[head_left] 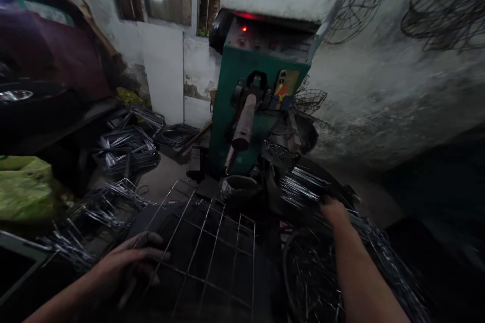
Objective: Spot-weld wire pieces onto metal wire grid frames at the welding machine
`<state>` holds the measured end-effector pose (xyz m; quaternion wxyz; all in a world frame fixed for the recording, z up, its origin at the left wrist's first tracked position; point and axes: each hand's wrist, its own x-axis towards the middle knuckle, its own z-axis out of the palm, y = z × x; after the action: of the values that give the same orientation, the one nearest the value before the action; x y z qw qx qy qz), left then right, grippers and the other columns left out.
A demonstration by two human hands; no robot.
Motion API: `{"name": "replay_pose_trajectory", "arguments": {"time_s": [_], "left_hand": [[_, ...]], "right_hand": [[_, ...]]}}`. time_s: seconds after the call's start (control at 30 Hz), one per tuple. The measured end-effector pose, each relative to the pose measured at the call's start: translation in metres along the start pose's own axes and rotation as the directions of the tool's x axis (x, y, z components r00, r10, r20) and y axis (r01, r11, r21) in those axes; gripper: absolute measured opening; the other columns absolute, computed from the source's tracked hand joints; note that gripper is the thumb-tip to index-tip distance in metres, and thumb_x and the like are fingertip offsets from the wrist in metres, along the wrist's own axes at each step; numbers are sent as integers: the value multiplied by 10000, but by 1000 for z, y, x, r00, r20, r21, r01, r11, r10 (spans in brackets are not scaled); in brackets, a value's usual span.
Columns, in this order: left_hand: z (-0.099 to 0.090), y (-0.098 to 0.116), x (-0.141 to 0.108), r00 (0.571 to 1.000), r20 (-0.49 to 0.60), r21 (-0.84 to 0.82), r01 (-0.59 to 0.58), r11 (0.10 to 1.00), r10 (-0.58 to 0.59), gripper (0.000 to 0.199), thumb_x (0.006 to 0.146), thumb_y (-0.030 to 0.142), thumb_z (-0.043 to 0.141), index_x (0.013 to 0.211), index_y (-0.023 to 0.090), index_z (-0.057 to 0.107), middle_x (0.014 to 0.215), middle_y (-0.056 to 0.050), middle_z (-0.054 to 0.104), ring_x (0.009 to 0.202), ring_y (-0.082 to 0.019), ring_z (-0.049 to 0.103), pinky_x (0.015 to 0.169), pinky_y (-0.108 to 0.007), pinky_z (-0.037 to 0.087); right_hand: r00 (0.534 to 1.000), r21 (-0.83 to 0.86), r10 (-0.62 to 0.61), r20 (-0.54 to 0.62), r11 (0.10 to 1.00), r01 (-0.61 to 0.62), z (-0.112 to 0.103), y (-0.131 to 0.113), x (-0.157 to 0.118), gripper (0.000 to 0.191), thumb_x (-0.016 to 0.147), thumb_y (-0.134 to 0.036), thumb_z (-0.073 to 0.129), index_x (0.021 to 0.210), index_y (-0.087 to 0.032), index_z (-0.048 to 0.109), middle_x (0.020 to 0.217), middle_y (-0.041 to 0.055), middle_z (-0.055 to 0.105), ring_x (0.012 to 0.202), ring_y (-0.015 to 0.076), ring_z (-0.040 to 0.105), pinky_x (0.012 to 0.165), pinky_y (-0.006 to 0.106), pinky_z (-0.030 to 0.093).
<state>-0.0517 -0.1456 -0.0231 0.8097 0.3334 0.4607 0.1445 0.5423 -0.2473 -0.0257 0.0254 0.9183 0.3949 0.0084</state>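
Note:
A wire grid (204,232) of thin crossing metal rods lies across my lap. My left hand (138,260) is at the grid's left edge, its fingers bent round the outer wire. Over on the right, my right hand (333,209) reaches to a pile of thin metal rods (303,186); its fingers are blurred and partly hidden, so any rod in them cannot be made out. Below that arm sits a round basin (290,267) holding short metal pieces.
A green machine (237,81) with a red light and a protruding cylindrical arm (244,126) stands ahead. Bent wire frames (129,149) are stacked on the floor at left, near a yellow-green sack (26,192). Wire baskets (356,7) hang on the right wall.

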Motion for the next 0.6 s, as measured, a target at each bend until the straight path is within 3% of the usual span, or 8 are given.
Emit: {"name": "replay_pose_trajectory", "arguments": {"time_s": [0.07, 0.2, 0.3, 0.4, 0.5, 0.6], "left_hand": [[0, 1, -3, 1000, -14, -15, -7, 1000, 7, 543, 624, 412, 753, 1047, 191, 494, 1067, -176, 667, 708, -328, 685, 280, -239, 437], [1, 6, -7, 999, -14, -20, -31, 999, 30, 514, 666, 426, 722, 1071, 193, 510, 1103, -184, 654, 758, -330, 685, 297, -238, 453], [1, 8, -6, 999, -2, -10, -41, 999, 41, 535, 654, 452, 720, 1075, 191, 518, 1096, -187, 656, 738, -325, 684, 285, -234, 446], [1, 9, -2, 1000, 20, 30, -6, 1000, 5, 548, 621, 439, 744, 1058, 183, 533, 1063, -190, 666, 745, -338, 684, 279, -234, 442], [2, 8, 0, 998, 63, 49, -18, 999, 14, 534, 639, 445, 729, 1065, 189, 533, 1070, -187, 664, 792, -351, 681, 292, -235, 453], [3, 8, -1, 995, 92, 53, -37, 998, 32, 536, 653, 459, 715, 1080, 198, 524, 1090, -182, 660, 805, -348, 679, 297, -228, 453]], "right_hand": [[1000, -41, -11, 8, 999, 11, -12, -4, -1, 347, 886, -169, 339, 1018, -64, 642, 866, 214, 644, 785, 270, 635, 612, 318, 392], [997, -107, -54, -59, 993, 48, -31, -16, -18, 396, 926, -229, 276, 1172, -93, 555, 1000, 218, 625, 894, 294, 617, 685, 348, 407], [998, -131, -15, -60, 991, 7, -34, -15, -39, 384, 923, -256, 279, 1163, -131, 551, 903, 172, 650, 822, 291, 634, 683, 361, 441], [997, -116, 16, -69, 993, -24, -28, -4, -56, 400, 918, -314, 282, 1135, -127, 559, 843, 156, 653, 795, 306, 639, 711, 398, 470], [991, 28, 80, -111, 997, -78, -13, 5, -65, 479, 883, -379, 370, 1188, -38, 512, 945, 204, 641, 893, 336, 619, 789, 427, 470], [931, 243, 261, -257, 949, -199, 14, -8, -71, 573, 859, -413, 452, 1186, 57, 479, 1082, 274, 578, 1013, 356, 568, 838, 443, 461]]}}
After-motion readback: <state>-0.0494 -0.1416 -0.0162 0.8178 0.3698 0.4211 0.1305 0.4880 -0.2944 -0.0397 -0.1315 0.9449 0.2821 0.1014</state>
